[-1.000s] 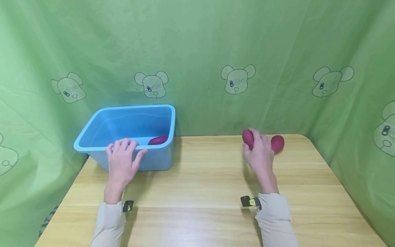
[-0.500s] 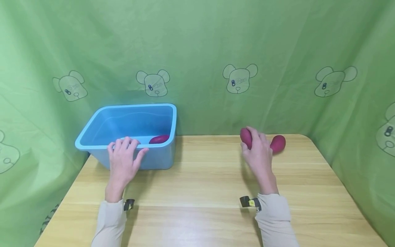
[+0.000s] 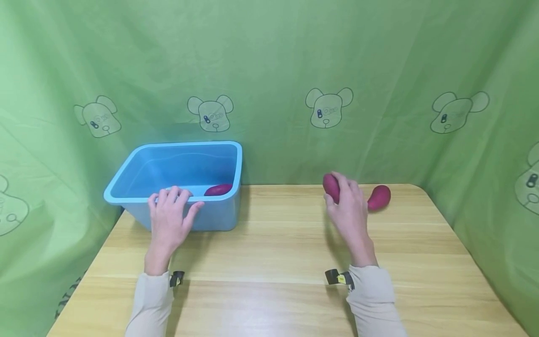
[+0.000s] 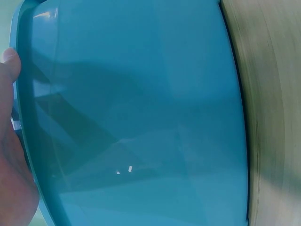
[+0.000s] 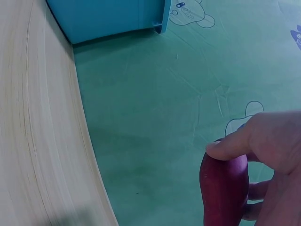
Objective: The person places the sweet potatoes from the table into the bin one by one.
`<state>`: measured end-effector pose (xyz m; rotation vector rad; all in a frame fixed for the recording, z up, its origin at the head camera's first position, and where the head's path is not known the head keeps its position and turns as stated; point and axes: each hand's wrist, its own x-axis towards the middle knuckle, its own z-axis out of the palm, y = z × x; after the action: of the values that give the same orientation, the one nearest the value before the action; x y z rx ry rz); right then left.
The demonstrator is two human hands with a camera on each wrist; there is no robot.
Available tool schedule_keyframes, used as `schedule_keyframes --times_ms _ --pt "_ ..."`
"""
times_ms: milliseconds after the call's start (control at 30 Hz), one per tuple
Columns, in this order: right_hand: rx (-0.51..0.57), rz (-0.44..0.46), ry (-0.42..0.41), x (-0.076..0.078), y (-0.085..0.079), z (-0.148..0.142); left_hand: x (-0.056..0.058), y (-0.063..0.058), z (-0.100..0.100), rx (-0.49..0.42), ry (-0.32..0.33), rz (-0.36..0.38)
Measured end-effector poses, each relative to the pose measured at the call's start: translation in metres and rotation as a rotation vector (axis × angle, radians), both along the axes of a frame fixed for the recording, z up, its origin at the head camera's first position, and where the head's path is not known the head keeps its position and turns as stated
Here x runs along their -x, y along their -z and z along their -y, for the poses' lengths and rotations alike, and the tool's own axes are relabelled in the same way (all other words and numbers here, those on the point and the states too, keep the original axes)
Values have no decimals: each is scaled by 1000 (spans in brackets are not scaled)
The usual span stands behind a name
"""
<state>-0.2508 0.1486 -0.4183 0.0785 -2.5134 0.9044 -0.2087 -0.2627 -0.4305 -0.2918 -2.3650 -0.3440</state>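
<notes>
Two pale sleeves reach in over the near edge of the wooden tabletop, the left sleeve and the right sleeve well apart. At each cuff sits a small black device, the left device and the right device. Beyond them, the left hand grips the near rim of a blue tub, fingers hooked over it and thumb spread along it. The tub covers the tabletop's far left corner.

Towards the far edge, right of the middle, the right hand grasps a purple-red oblong between thumb and fingers, its rounded end up; whether its lower end touches the wood I cannot tell. Just right of that hand, near the far right corner, lies a second oblong. A third oblong lies inside the tub, towards its right wall. Behind the far edge hangs a green curtain printed with bear heads.
</notes>
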Motion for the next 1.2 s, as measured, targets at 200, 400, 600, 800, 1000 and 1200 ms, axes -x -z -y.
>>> schedule_keyframes --times_ms 200,400,600,800,1000,1200 --pt "0 -22 -10 -2 -2 3 0 0 0 -3 -2 -6" --pt "-8 -40 -19 -4 -4 5 -1 1 0 -1 -6 -3" --pt "-4 -64 -39 -5 -6 8 -1 1 1 -7 -1 -9" --pt "-6 -67 -42 -7 -8 10 -1 1 0 -2 2 -2" --pt "-3 -79 -61 -10 -12 15 -1 0 -1 -6 4 0" --pt "-10 -102 -77 -12 -14 23 -1 0 -1 -4 0 3"
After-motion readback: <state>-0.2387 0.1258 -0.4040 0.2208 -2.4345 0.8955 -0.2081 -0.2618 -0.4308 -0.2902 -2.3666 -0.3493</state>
